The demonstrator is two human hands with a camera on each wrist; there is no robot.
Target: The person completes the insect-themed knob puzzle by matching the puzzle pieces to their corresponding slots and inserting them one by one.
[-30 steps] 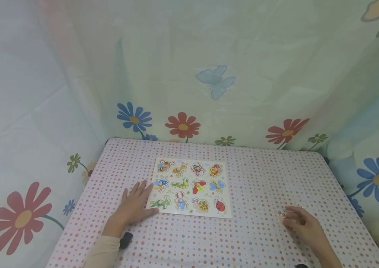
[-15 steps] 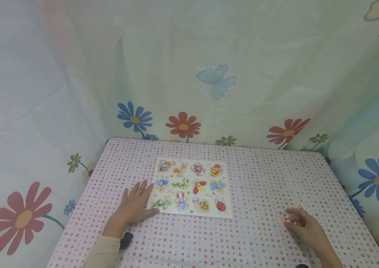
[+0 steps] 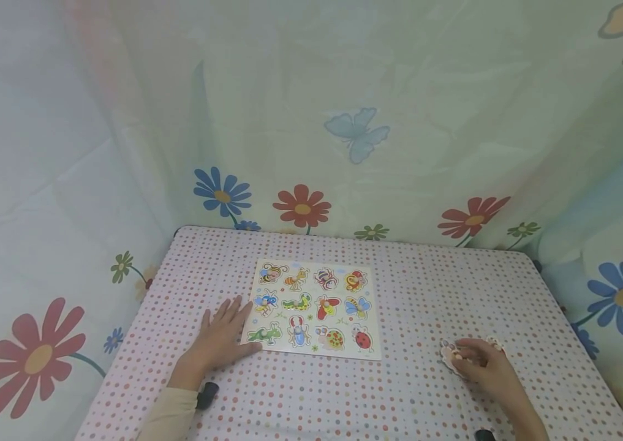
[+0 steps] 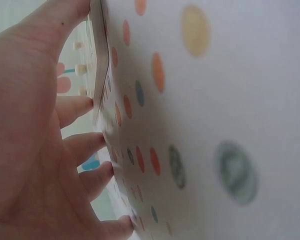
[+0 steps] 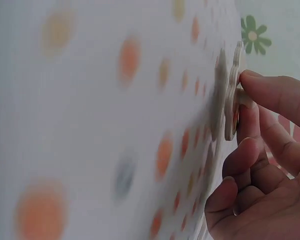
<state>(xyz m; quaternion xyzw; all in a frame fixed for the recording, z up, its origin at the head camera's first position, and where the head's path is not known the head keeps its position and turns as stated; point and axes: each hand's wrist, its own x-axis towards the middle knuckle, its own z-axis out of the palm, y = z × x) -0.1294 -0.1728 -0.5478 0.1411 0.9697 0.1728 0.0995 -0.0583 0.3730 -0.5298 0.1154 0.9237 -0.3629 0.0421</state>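
Note:
A pale wooden puzzle board (image 3: 375,350) printed with colourful insects lies on the table. My left hand (image 3: 222,337) rests flat at its left side, fingers spread, thumb at the near left corner. In the left wrist view the thumb and a fingertip meet the board's edge (image 4: 101,55). Off to the right, my right hand (image 3: 490,370) pinches a flat wooden puzzle piece (image 3: 448,356) by its small knob. The right wrist view shows this piece (image 5: 232,102) edge-on, close over the cloth with its shadow beside it. Fingers cover part of its picture.
A second puzzle piece (image 3: 494,343) lies just behind the right hand, partly hidden by it. Dotted cloth (image 3: 416,294) covers the table. Flowered curtains (image 3: 300,153) hang behind and at both sides. Dark wrist straps show at the left wrist (image 3: 207,395) and right wrist (image 3: 484,435).
My right hand has shifted a little to the left with the puzzle piece, away from the other piece, which shows more now. My left hand and the board have stayed put.

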